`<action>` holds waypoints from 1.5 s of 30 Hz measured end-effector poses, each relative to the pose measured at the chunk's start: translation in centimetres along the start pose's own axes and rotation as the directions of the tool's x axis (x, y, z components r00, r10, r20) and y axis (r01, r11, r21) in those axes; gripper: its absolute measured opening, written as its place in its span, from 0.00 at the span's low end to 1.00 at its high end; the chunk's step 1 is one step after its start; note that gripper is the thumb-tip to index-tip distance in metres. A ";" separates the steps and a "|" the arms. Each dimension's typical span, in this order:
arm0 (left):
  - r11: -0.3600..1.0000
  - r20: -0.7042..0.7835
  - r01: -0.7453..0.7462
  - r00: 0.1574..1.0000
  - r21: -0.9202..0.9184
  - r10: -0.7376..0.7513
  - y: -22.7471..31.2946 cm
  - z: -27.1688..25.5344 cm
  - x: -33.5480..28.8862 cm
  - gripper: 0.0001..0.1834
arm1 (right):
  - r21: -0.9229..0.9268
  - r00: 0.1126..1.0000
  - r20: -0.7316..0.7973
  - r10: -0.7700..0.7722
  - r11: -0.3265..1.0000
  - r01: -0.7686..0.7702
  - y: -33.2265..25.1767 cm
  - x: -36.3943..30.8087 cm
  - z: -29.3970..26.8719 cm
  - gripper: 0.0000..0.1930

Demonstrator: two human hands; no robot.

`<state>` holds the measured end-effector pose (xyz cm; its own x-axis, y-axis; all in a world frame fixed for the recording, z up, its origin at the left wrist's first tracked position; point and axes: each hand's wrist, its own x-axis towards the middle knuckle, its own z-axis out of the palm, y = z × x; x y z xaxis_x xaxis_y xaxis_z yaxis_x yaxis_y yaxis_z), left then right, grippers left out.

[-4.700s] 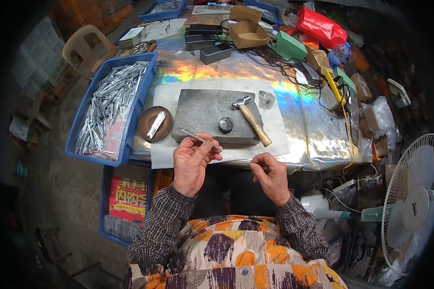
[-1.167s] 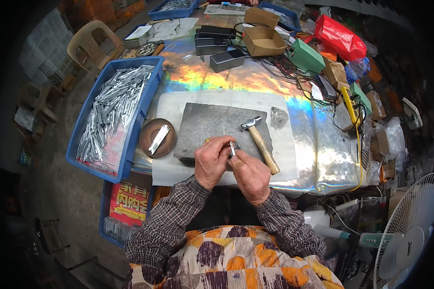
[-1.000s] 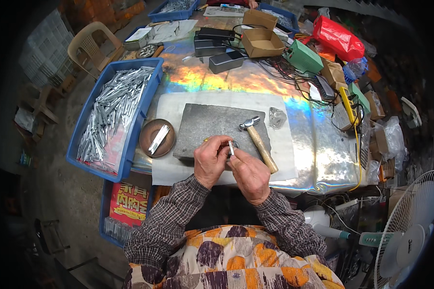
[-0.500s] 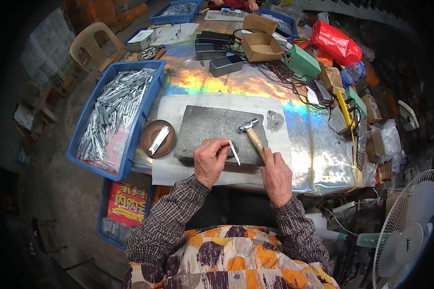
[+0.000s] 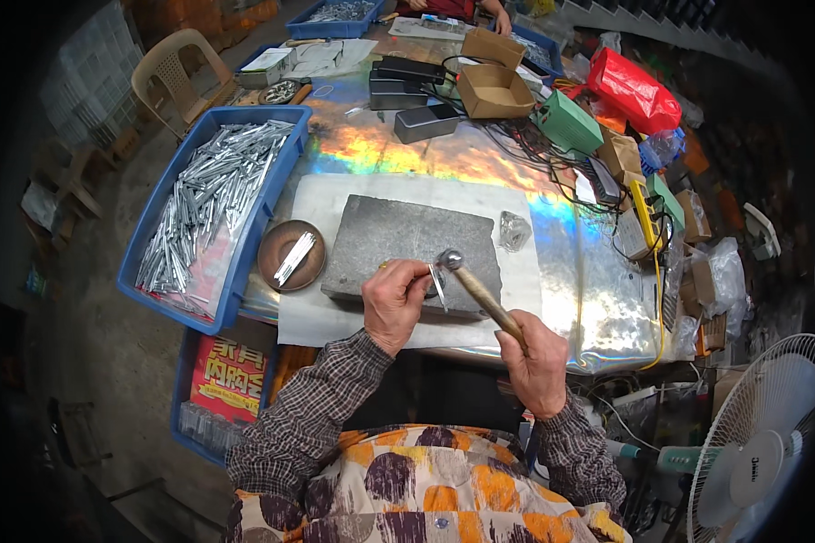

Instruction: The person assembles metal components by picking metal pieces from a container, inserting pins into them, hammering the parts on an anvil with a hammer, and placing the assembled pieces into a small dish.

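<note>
My left hand [image 5: 393, 306] pinches a thin silvery metal strip [image 5: 439, 291] between thumb and fingertips, at the near edge of a grey stone block [image 5: 398, 231]. In my right hand [image 5: 536, 366] is a hammer [image 5: 482, 299], gripped low on its wooden handle. Its rounded metal head is over the block, just beside the strip's upper end; I cannot tell whether they touch. A dark round piece on the block is partly hidden behind the strip and my left fingers. Left of the block stands a brown bowl [image 5: 267, 256] with several pale strips [image 5: 295, 258] in it.
A blue bin [image 5: 261, 226] full of silvery metal pieces stands at the left. White paper [image 5: 516, 290] lies under the block, with a small clear bag [image 5: 516, 231] on it. Boxes, cables and a yellow power strip [image 5: 644, 213] crowd the right. Across the table is another person's hand [image 5: 498, 14].
My right hand has moved right and towards me, and the hammer head has come nearer me, beside the strip. My left hand keeps its pinch. The other person's arm has shifted.
</note>
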<state>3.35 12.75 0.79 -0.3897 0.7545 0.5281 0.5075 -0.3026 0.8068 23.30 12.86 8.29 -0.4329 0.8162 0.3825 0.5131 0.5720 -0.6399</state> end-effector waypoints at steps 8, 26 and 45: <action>0.999 0.007 -0.046 0.999 0.008 0.046 0.2 0.0 0.4 0.05 | -0.056 0.992 -0.031 -0.123 0.991 0.121 -0.1 -0.1 0.4 0.10; 0.997 0.041 -0.023 0.999 0.080 0.020 0.0 -0.4 0.4 0.06 | -0.023 0.993 0.050 0.108 0.994 -0.107 -0.7 0.5 0.0 0.05; 0.502 0.227 0.558 0.786 -0.660 -0.575 0.6 -5.5 0.4 0.10 | -0.372 0.970 -0.231 -0.077 0.928 -0.014 5.6 -0.1 5.8 0.18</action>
<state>-0.70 9.72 2.95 -0.4241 0.8990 -0.1089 -0.4700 -0.1156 0.8751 21.87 15.50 0.83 -0.2887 0.7660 0.5743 0.7582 0.5492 -0.3514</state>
